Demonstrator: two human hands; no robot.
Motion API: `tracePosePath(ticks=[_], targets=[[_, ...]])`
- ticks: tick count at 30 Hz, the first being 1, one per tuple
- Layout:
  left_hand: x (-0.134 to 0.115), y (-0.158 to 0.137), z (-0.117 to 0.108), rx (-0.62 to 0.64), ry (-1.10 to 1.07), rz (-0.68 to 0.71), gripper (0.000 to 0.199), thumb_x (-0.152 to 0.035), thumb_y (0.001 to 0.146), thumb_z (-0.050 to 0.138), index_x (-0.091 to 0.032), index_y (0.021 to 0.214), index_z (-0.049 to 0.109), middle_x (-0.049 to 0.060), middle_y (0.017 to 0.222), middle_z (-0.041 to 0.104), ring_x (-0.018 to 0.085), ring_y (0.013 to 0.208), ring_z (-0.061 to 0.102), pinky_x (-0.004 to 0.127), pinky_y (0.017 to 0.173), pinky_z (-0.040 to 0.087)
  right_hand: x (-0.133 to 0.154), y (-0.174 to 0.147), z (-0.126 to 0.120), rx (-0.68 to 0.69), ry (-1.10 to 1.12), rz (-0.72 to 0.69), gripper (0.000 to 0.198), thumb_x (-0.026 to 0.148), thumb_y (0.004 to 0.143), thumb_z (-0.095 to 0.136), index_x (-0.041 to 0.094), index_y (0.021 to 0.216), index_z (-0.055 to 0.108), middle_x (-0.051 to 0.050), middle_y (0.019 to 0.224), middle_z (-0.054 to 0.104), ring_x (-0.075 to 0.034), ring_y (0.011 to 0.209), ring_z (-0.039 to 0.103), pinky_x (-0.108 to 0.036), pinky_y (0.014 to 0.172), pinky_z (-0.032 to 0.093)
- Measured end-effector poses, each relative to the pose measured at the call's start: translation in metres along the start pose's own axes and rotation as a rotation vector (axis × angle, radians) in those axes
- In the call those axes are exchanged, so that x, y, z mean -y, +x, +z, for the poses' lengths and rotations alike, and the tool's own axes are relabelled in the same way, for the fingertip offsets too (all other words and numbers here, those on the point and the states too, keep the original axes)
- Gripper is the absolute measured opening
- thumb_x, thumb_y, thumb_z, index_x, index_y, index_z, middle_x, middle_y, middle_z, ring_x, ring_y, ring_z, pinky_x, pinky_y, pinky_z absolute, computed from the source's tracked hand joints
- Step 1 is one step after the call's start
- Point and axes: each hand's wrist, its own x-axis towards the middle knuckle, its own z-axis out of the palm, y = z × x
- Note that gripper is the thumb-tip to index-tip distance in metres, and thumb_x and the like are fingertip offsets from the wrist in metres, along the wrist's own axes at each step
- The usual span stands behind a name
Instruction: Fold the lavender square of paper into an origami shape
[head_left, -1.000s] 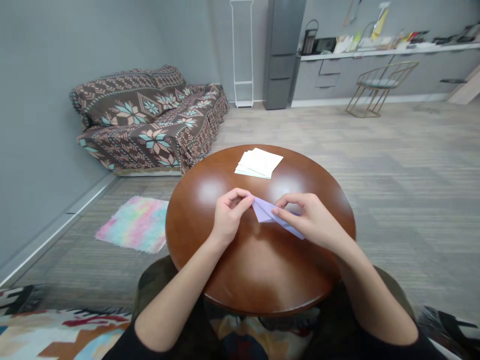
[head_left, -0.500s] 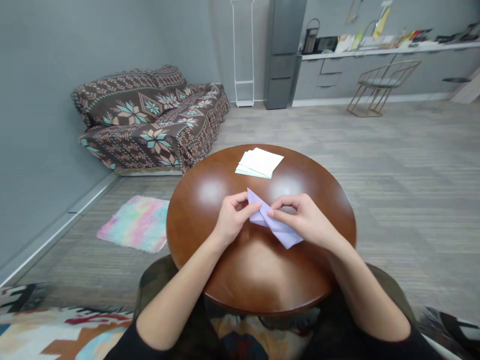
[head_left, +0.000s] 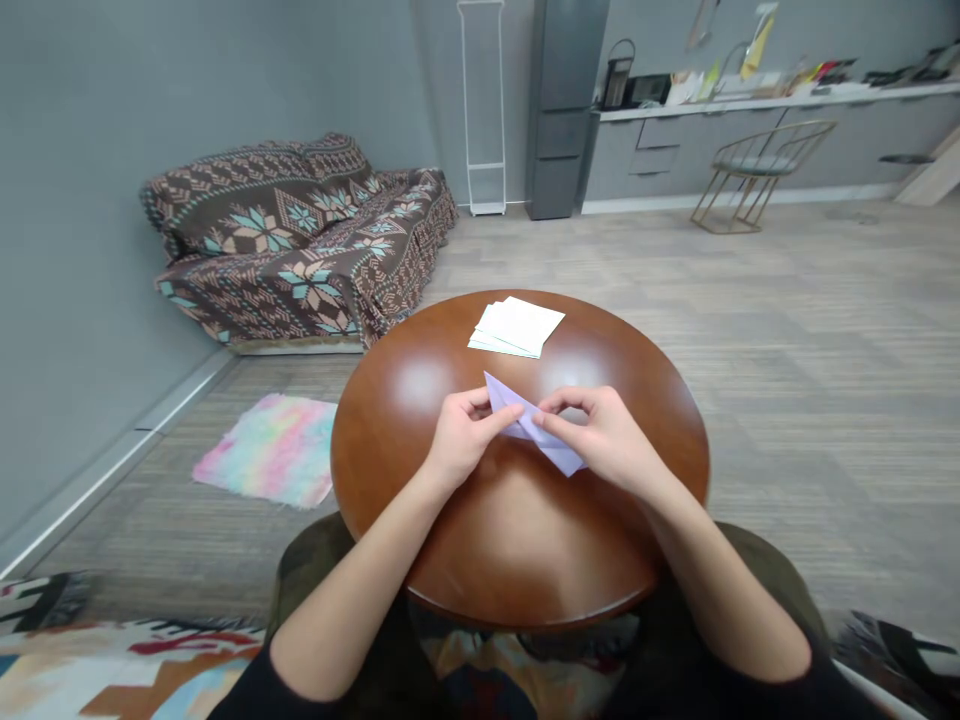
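A folded sheet of lavender paper [head_left: 553, 449] is held between my two hands above the near half of a round brown table [head_left: 517, 560]. My left hand [head_left: 466, 432] pinches its left part, thumb on top and fingers behind. On the right, my right hand [head_left: 600, 432] grips the upper edge between thumb and forefinger. One pointed corner of the paper sticks up past my left fingers, and another points down toward me. Part of the right end is hidden by my right hand.
A fanned stack of pale paper sheets [head_left: 517, 326] lies at the table's far side. Beyond stand a sofa with a patterned cover [head_left: 300, 235], a grey fridge [head_left: 566, 110] and a gold-framed chair [head_left: 757, 170]. A fluffy pastel rug [head_left: 270, 448] lies on the floor at left.
The lower part of the lavender paper has come up a little and looks flatter and narrower. Both hands keep their pinch on it. The whole view has shifted slightly.
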Motion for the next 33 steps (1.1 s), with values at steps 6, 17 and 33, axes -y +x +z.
tracePosePath(ticks=[6,17,33], targets=[[0.006,0.0,-0.002,-0.012,-0.048,-0.018,0.022,-0.034,0.077,0.083,-0.014,0.085,0.08,0.006,0.085,0.079,0.02,0.075,0.07,0.03,0.076,0.055,0.0,0.0,-0.001,0.003,-0.007,0.001,0.016,0.028,0.086,0.065,0.016,0.078,0.073,-0.002,0.077,0.073,-0.017,0.071,0.064,-0.027,0.067,0.046],[0.001,0.0,0.0,-0.015,-0.005,-0.015,0.024,-0.035,0.075,0.083,-0.014,0.084,0.08,0.006,0.086,0.079,0.021,0.075,0.071,0.031,0.075,0.056,0.002,0.0,-0.002,0.035,-0.002,-0.052,0.018,0.025,0.089,0.06,0.017,0.077,0.071,-0.001,0.077,0.072,-0.016,0.072,0.062,-0.027,0.067,0.044],[-0.008,-0.004,0.003,0.091,0.1,0.004,0.023,-0.036,0.077,0.08,-0.014,0.082,0.079,0.006,0.082,0.078,0.023,0.076,0.07,0.032,0.073,0.055,0.0,0.001,-0.005,0.166,-0.004,0.057,0.018,0.031,0.084,0.067,0.016,0.076,0.071,-0.002,0.073,0.068,-0.016,0.066,0.057,-0.027,0.06,0.041]])
